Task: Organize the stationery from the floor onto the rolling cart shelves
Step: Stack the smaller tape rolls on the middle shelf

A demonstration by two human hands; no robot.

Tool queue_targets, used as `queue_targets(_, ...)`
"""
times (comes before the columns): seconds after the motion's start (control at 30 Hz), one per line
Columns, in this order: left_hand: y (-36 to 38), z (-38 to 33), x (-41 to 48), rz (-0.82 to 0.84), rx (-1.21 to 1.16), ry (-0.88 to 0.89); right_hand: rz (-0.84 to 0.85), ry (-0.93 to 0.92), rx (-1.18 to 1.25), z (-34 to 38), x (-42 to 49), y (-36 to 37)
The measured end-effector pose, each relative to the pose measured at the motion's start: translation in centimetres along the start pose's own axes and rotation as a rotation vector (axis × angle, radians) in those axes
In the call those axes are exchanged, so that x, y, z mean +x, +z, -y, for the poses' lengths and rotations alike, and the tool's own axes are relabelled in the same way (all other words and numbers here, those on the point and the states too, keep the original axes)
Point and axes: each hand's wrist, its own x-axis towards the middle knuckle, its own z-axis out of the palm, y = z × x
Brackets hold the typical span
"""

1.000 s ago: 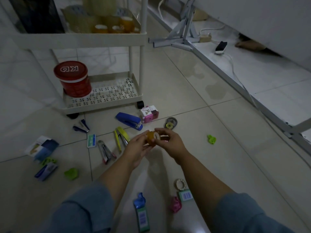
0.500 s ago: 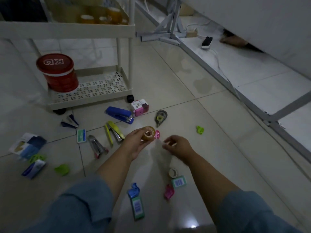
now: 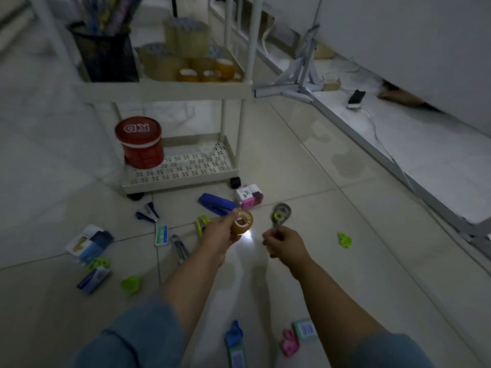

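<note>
Nearest you, a blue packet (image 3: 235, 338) lies on the floor between your forearms. Your left hand (image 3: 219, 236) grips a roll of clear tape (image 3: 242, 221) off the tiles. Your right hand (image 3: 285, 241) is curled just beside it, and you cannot tell whether it pinches anything. Beyond lie the blue stapler (image 3: 216, 204) and the rolling cart (image 3: 180, 180), with a red tin (image 3: 139, 143) on its bottom shelf.

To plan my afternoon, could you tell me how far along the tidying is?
Done: tape rolls sit on one cart shelf, a red tin below. In hand: the left hand holds a tape roll. Left: the blue stapler, pink box and more lie on the floor.
</note>
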Motion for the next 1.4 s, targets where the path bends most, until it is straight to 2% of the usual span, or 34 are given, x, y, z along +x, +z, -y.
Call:
queue_targets(0.07, -0.3, -2.7, -0.3, -0.038, -0.030, 0.070, 0.031, 0.067, 0.319, 3.4, 1.1, 0.6)
queue_targets(0.17, -0.7, -8.0, -1.1, -0.025, -0.071, 0.236, 0.106, 0.079, 0.527, 8.0, 2.7, 1.2)
queue_targets(0.3, -0.5, -17.0, -1.9, -0.045, -0.023, 0.419, 0.238, 0.009, 0.406, 11.9, 5.3, 1.6)
queue_targets(0.43, 0.8, -25.7, -1.4, -0.157, -0.020, 0.578, 0.210, 0.027, 0.381, 14.7, 7.1, 0.7)
queue_targets(0.53, 2.5, -29.8, 0.7, -0.183, 0.035, 0.567, 0.180, 0.086, 0.341, 16.1, 8.3, -0.8)
queue_targets(0.67, 4.4, -31.5, 4.0, -0.269, 0.134, 0.487, 0.124, 0.070, 0.208, 16.8, 9.8, -2.2)
queue_targets(0.8, 5.1, -31.5, 5.6, -0.493, 0.479, 0.543, 0.088, 0.038, 0.192, 16.0, 10.3, -3.1)
queue_targets(0.97, 5.3, -31.6, 6.6, -0.517, 0.680, 0.496, -0.023, -0.018, 0.187, 14.2, 10.9, -3.2)
queue_targets(1.1, 5.3, -31.2, 7.0, -0.541, 0.722, 0.522, -0.104, -0.131, 0.261, 13.8, 10.2, -2.4)
queue_targets(1.2, 5.3, -30.7, 7.1, -0.538, 0.731, 0.564, -0.273, -0.262, 0.282, 14.3, 9.3, -1.9)
queue_targets(1.3, 5.6, -30.4, 7.1, -0.541, 0.728, 0.602, -0.327, -0.477, 0.278, 15.9, 8.2, -1.6)
queue_targets(1.4, 5.6, -30.4, 7.2, -0.540, 0.714, 0.615, -0.254, -0.767, 0.219, 18.6, 6.6, -1.2)
